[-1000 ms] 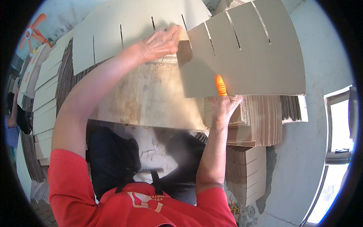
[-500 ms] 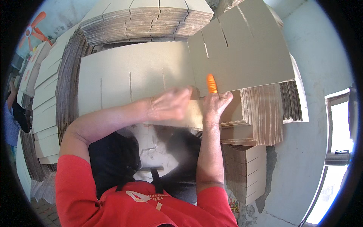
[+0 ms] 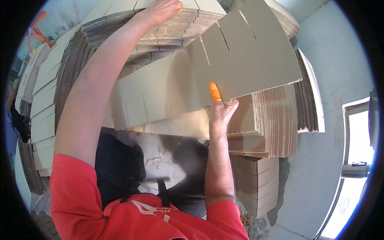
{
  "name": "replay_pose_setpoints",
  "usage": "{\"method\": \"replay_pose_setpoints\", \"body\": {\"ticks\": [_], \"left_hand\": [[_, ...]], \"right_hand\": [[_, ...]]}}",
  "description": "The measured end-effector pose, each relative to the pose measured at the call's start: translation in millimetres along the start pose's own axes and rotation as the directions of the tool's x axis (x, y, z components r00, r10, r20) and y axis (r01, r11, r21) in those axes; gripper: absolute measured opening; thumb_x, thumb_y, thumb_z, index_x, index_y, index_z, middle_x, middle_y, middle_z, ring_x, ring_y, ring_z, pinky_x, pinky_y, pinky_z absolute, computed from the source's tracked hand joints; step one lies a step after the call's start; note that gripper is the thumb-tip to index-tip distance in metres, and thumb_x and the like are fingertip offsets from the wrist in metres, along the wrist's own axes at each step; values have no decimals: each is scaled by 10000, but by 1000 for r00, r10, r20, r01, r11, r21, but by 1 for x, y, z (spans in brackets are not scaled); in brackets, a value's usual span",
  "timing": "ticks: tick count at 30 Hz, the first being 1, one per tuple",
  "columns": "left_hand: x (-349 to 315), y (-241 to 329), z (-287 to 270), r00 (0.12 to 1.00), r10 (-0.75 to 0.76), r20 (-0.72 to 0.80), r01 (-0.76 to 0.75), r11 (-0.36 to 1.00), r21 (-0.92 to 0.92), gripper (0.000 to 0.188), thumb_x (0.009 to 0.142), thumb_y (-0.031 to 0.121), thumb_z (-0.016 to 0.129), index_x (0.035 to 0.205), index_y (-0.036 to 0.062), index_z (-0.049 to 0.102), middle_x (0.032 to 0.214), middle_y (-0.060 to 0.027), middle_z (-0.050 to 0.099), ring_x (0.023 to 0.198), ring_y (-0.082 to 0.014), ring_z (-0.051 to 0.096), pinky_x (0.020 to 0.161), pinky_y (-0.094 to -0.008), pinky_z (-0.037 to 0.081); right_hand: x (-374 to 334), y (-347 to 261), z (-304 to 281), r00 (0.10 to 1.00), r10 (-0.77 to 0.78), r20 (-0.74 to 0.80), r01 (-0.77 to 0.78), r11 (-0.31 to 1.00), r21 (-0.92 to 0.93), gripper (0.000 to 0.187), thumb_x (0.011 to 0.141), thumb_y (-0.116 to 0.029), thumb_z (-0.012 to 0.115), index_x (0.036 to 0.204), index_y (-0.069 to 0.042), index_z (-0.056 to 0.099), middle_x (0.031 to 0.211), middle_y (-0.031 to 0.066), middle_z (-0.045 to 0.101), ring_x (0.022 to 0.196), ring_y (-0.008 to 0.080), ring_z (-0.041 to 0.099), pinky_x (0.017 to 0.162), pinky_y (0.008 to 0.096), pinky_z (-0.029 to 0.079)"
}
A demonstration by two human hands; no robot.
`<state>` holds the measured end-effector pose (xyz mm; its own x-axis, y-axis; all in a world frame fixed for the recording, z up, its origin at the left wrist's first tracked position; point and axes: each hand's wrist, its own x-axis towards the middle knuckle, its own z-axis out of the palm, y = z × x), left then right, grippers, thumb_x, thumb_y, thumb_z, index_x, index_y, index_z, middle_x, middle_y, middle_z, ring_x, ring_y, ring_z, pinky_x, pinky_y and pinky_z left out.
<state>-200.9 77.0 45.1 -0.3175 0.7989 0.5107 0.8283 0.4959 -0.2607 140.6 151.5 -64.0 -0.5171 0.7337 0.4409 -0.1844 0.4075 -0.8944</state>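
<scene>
My right hand (image 3: 222,114) grips the lower edge of a slotted cardboard sheet (image 3: 252,60). An orange finger cover (image 3: 215,91) on one of its fingers lies against the sheet's face. The sheet slants up to the right, with slots in its upper edge there and in its lower edge on the left. At the far side, my left hand (image 3: 163,12) is curled at the top of a stack of slotted cardboard (image 3: 140,30). A bit of orange shows at its fingertips; anything it holds is hidden.
More cardboard stacks stand on the left (image 3: 45,104), under the sheet on the right (image 3: 276,124) and lower right (image 3: 262,184). An orange fan (image 3: 37,32) is at the far left, near a person's dark sleeve (image 3: 25,124). A pale wall (image 3: 332,68) bounds the right side.
My left hand has moved from the middle of the sheet up to the far stack. The sheet has tilted, its left part swinging lower and rightward, while my right hand keeps its grip.
</scene>
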Motion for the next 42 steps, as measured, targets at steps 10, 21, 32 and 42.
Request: {"method": "replay_pose_setpoints", "body": {"ticks": [10,21,32,42], "left_hand": [[-33,-26,-23,990,2,-138,-37,966,-256,296,866,161,609,1108,-9,582,1209,-134,581,1134,-294,542,844,-409,505],[-61,65,-41,856,485,-182,-427,859,280,156,719,63,625,844,-28,639,890,-76,594,938,-175,564,674,-221,576],[-79,88,-42,871,490,-46,-467,852,235,189,691,78,647,837,-43,651,990,-129,614,1000,-216,557,730,-250,588],[-104,128,-55,731,622,-280,-578,783,229,97,605,88,669,654,11,637,758,-59,579,842,-173,548,621,-216,556]], "right_hand": [[-1,-7,6,999,38,31,-34,991,-126,187,827,70,650,978,-10,725,841,51,708,751,113,609,692,265,489],[4,2,0,978,205,-36,-188,946,264,148,859,50,665,979,-9,729,870,14,688,748,86,610,622,251,516],[0,-18,0,963,270,2,-265,946,184,73,868,18,671,898,-31,715,692,-39,592,546,41,494,433,230,397],[15,-23,-25,982,107,158,-100,994,-50,62,862,40,620,867,5,671,643,-13,595,530,58,503,469,261,424]]}}
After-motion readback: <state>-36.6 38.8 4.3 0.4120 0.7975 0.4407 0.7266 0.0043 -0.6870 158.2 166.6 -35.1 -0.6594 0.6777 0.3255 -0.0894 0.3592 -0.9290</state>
